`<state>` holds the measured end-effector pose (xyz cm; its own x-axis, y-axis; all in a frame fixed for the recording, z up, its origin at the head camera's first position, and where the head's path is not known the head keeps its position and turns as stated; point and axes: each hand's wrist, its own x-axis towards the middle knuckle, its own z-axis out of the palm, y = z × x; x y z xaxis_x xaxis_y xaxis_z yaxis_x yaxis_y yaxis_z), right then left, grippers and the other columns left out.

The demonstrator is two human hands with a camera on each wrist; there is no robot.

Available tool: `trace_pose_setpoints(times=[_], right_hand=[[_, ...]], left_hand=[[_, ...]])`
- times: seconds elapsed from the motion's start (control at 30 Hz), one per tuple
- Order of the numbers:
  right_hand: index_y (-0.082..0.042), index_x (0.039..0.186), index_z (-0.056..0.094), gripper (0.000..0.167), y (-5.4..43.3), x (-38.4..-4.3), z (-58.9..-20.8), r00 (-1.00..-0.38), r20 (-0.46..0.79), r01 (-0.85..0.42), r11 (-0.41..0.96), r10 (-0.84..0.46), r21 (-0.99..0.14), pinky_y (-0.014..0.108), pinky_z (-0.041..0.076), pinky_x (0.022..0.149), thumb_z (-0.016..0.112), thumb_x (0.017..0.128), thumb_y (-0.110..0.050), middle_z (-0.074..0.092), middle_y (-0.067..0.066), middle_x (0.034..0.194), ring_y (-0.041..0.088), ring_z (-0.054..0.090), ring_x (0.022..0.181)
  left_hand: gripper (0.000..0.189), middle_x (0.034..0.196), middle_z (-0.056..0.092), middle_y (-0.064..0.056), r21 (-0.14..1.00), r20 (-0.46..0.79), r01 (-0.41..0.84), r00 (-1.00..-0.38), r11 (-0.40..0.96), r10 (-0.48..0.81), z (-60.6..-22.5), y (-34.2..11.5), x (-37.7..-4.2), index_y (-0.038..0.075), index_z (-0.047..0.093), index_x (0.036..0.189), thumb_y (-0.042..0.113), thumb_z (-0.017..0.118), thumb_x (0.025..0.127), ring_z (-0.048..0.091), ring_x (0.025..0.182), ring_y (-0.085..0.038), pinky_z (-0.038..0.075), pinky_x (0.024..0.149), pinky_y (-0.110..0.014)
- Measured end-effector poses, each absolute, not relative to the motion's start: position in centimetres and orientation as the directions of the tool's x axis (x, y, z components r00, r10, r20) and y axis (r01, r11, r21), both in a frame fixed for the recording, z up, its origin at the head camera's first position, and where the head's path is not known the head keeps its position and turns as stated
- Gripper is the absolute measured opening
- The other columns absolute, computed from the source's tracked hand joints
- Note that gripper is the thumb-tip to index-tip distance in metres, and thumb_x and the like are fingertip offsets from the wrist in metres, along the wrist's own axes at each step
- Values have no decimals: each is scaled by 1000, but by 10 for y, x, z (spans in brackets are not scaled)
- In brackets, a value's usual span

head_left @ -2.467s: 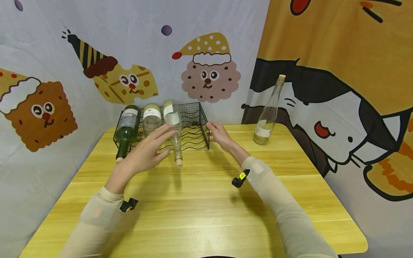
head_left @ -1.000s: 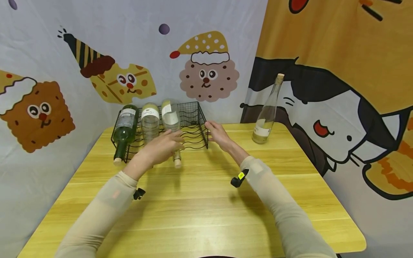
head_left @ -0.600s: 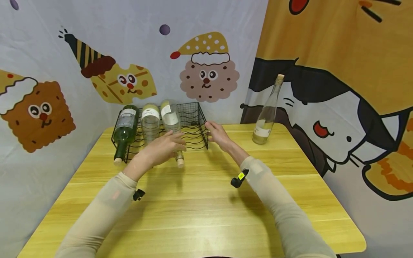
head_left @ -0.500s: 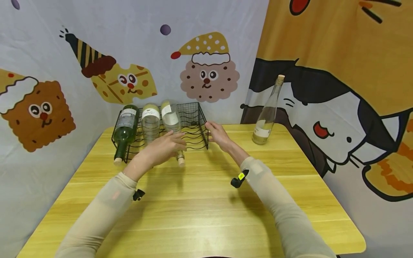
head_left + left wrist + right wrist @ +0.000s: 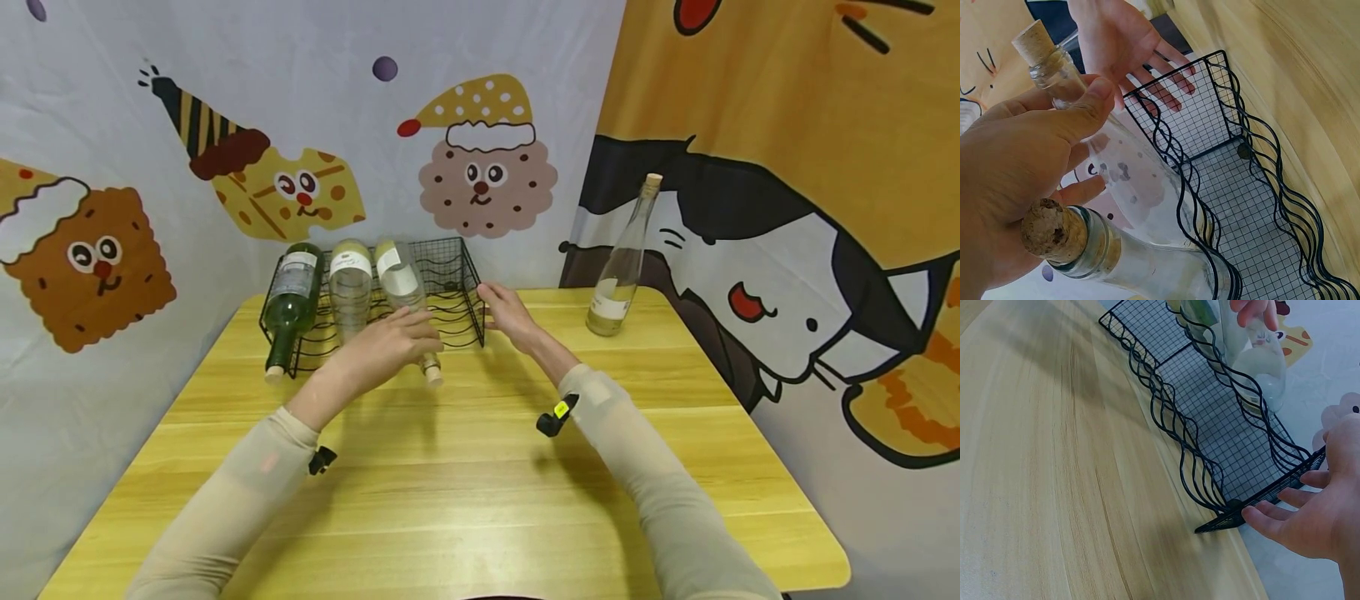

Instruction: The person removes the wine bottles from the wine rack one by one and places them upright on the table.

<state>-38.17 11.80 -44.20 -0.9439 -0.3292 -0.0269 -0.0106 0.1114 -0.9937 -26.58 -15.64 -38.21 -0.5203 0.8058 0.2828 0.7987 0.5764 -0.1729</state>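
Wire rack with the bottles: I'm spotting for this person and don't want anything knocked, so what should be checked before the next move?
1. Left hand secure on the held clear bottle: ok, thumb and fingers grip its neck.
2. Cork in the held clear bottle's mouth: ok.
3. Held clear bottle settled on the wires: cannot tell; the hand and glass hide the contact.
4. Right hand at the wire rack: ok, straight fingers at its end panel.
5. Standing bottle apart from both hands: ok, on the table beyond the right hand.
6. Left hand free for another bottle: not ok, it is occupied.
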Motion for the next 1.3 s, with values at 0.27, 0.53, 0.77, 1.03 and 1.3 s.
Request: trace_pose_setpoints(times=[0.27, 0.53, 0.77, 1.03, 1.3], right_hand=[[-9, 177, 37, 65, 118, -382, -442, -945, -28, -15, 129, -325, -992, 71, 42, 134, 45, 123, -46, 36, 18, 183, 53, 37, 167], [-9, 178, 34, 66, 119, -382, -443, -944, -22, -18, 116, -328, -993, 72, 39, 135, 44, 123, -45, 33, 20, 184, 55, 36, 167], [-10, 178, 34, 66, 118, -382, -442, -943, -23, -20, 125, -333, -992, 71, 40, 135, 44, 123, -45, 34, 18, 184, 51, 39, 167], [-9, 179, 33, 67, 118, -383, -442, -943, -25, -17, 122, -333, -992, 71, 39, 135, 44, 124, -45, 34, 18, 184, 54, 35, 168], [-8, 179, 30, 69, 118, -383, -442, -944, -28, -15, 127, -330, -992, 70, 41, 135, 45, 123, -46, 33, 18, 185, 51, 38, 167]], left_hand=[[48, 143, 79, -9, -198, 335, 803, -484, 562, 809, -382, -156, -263, 10, 79, 135, -12, 81, 92, 66, 149, -39, 51, 127, -64], [50, 139, 80, -7, -186, 447, 812, -431, 553, 784, -380, -159, -264, 10, 79, 132, -22, 69, 94, 68, 147, -37, 52, 129, -57], [49, 139, 80, -9, -132, 542, 818, -413, 560, 732, -380, -162, -266, 10, 79, 128, -24, 70, 94, 70, 144, -37, 59, 123, -51], [43, 141, 78, -15, -93, 620, 806, -413, 585, 667, -378, -163, -269, 5, 76, 133, -15, 79, 95, 72, 141, -40, 65, 112, -49], [48, 142, 77, -17, 6, 698, 808, -425, 588, 576, -378, -165, -269, 3, 75, 134, -24, 69, 95, 69, 144, -41, 62, 117, -54]])
